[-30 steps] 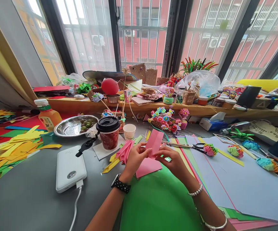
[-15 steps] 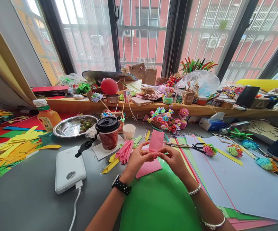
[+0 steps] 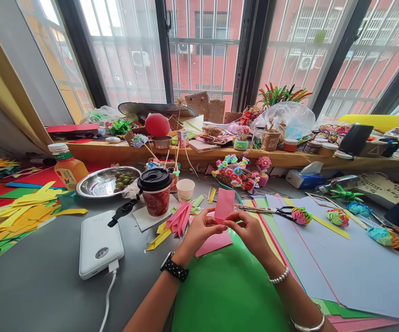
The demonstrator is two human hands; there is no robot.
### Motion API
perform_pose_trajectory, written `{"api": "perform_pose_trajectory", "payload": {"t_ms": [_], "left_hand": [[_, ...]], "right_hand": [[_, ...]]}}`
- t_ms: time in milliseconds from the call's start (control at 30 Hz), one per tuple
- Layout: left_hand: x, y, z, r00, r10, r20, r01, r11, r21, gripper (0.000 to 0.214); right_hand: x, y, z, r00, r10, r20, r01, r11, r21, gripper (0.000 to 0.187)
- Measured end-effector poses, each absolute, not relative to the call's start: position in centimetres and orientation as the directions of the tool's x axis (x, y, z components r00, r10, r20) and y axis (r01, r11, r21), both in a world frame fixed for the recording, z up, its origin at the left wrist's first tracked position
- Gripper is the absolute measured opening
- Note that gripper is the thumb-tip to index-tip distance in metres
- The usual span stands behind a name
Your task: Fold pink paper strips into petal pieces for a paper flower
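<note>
A small folded pink paper piece (image 3: pixel 224 204) stands upright between my two hands above the table. My left hand (image 3: pixel 197 233), with a black watch at the wrist, pinches its lower left edge. From the other side my right hand (image 3: pixel 249 232), with a bead bracelet, pinches the lower right edge. Under my hands lie a flat pink sheet (image 3: pixel 214 242) and a large green sheet (image 3: pixel 227 286). A fan of folded pink strips (image 3: pixel 179 217) lies just left of my left hand.
A red coffee cup with a black lid (image 3: pixel 156 191), a small paper cup (image 3: pixel 186 189), a metal dish (image 3: pixel 102 182), a juice bottle (image 3: pixel 66 167) and a white power bank (image 3: pixel 99 243) stand left. Scissors (image 3: pixel 277 211) and paper flowers (image 3: pixel 301 215) lie right on large sheets. Yellow paper scraps (image 3: pixel 15 212) cover the far left.
Both hands have drawn closer together at the base of the pink piece, which now stands more upright and looks narrower. Nothing else on the table has moved.
</note>
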State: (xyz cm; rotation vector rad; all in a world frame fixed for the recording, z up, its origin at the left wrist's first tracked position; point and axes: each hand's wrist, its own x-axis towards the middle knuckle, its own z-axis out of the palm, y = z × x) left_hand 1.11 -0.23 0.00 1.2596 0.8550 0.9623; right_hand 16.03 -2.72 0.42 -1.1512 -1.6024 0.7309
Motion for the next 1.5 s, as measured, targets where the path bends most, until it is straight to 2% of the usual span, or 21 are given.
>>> {"api": "perform_pose_trajectory", "payload": {"t_ms": [133,267,333,467,633,900,1167,1333,1500], "left_hand": [[1.2,-0.2,-0.1,0.348,0.938,0.009,-0.128,0.038,0.991,0.056],[1.3,-0.3,0.0,0.329,0.944,0.018,-0.156,0.036,0.987,0.057],[1.4,-0.3,0.1,0.327,0.945,0.014,-0.161,0.041,0.986,0.058],[1.5,-0.5,0.3,0.322,0.947,0.004,-0.157,0.049,0.986,0.059],[1.6,-0.5,-0.1,0.33,0.944,-0.006,-0.162,0.063,0.985,0.061],[1.7,-0.6,0.0,0.315,0.948,-0.044,-0.173,0.103,0.979,0.058],[1.7,-0.5,-0.2,0.315,0.943,-0.104,-0.198,0.173,0.965,0.064],[1.7,-0.7,-0.1,0.319,0.943,-0.094,-0.197,0.163,0.967,0.065],[1.8,-0.7,0.0,0.338,0.938,-0.08,-0.179,0.147,0.973,0.061]], "right_hand": [[15.9,-2.7,0.3,-0.018,0.942,0.335,0.245,0.329,-0.912,0.022],[15.9,-2.4,-0.1,0.062,0.96,0.272,0.056,0.269,-0.962,0.039],[16.0,-2.3,-0.2,0.044,0.973,0.227,0.016,0.226,-0.974,0.036],[16.1,-2.3,-0.2,-0.047,0.978,0.202,0.133,0.207,-0.969,0.028],[16.1,-2.4,-0.3,0.019,0.972,0.233,0.229,0.223,-0.947,0.028],[16.0,-2.5,-0.5,0.031,0.972,0.233,0.239,0.219,-0.946,0.03],[15.9,-2.4,-0.5,0.029,0.972,0.231,0.24,0.218,-0.946,0.032],[15.8,-2.5,-0.6,0.016,0.975,0.22,0.25,0.209,-0.945,0.031],[15.7,-2.5,-0.7,0.043,0.983,0.179,0.191,0.168,-0.967,0.031]]}}
